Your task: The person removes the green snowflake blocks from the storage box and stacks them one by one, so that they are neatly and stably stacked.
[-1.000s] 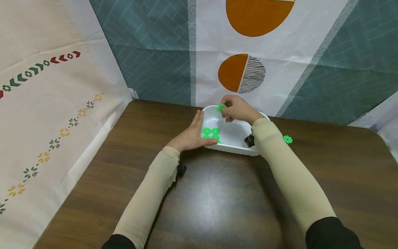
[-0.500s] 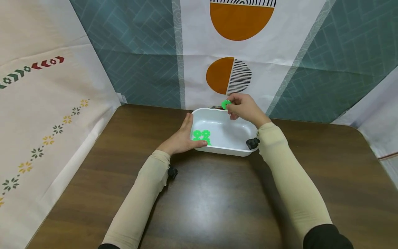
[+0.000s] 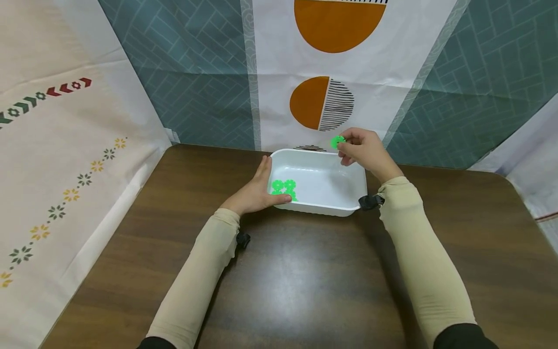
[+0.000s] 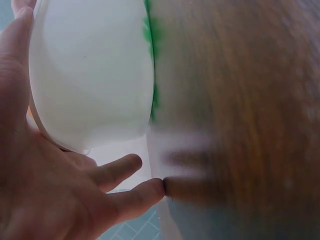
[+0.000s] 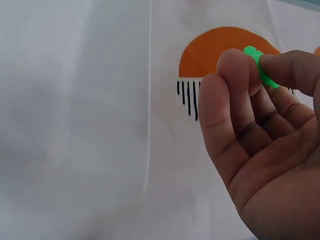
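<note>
Near the white tray (image 3: pixel 324 186), the right grip (image 3: pixel 365 149) pinches a scalloped green disc (image 3: pixel 337 141), the left grip (image 3: pixel 253 194) spread.

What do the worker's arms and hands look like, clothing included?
Both the left hand and right hand are gloveless. Plain cream fabric sleeves cover both forearms, wrinkled near the wrists, meeting black cloth at the head view's lower edge. A small, dark, blocky device sits at each wrist. No cables are visible.
</note>
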`<state>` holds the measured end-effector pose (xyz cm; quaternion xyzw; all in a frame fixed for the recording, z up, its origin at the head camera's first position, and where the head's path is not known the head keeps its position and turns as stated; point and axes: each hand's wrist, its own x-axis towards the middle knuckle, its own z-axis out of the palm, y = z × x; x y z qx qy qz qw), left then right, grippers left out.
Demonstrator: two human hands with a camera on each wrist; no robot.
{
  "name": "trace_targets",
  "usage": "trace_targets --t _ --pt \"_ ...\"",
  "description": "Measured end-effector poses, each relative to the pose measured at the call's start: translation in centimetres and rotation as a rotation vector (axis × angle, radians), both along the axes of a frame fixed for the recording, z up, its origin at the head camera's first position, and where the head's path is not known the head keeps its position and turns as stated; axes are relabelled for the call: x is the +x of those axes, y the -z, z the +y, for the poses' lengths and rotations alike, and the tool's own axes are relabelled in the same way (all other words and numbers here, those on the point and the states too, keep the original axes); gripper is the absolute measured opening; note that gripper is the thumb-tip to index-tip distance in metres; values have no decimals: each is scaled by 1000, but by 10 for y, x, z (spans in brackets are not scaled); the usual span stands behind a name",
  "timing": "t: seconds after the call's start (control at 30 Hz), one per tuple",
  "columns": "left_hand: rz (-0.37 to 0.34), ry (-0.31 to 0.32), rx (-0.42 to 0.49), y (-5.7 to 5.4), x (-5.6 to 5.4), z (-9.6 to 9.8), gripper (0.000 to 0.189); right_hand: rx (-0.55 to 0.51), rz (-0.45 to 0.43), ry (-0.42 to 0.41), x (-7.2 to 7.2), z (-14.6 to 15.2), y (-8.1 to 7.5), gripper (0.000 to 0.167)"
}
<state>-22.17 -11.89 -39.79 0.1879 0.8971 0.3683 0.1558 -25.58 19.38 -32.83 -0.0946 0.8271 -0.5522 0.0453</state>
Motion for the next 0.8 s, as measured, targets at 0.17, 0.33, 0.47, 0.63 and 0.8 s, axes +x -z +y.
trace_targets --t 0.17,0.33,0.47,0.63,0.8 --pt "-1 4 -5 0 -2 4 128 10 -5 58 9 16 4 26" --pt "-15 8 -5 1 -2 7 127 16 -20 112 24 33 15 31" --pt "-16 8 -15 1 -1 7 128 -64 -45 164 38 49 22 34" --pt "-19 1 -25 -1 1 6 128 -120 -92 196 51 73 33 38" --pt "-25 -15 -21 -1 3 1 127 -91 -141 197 52 95 47 39"
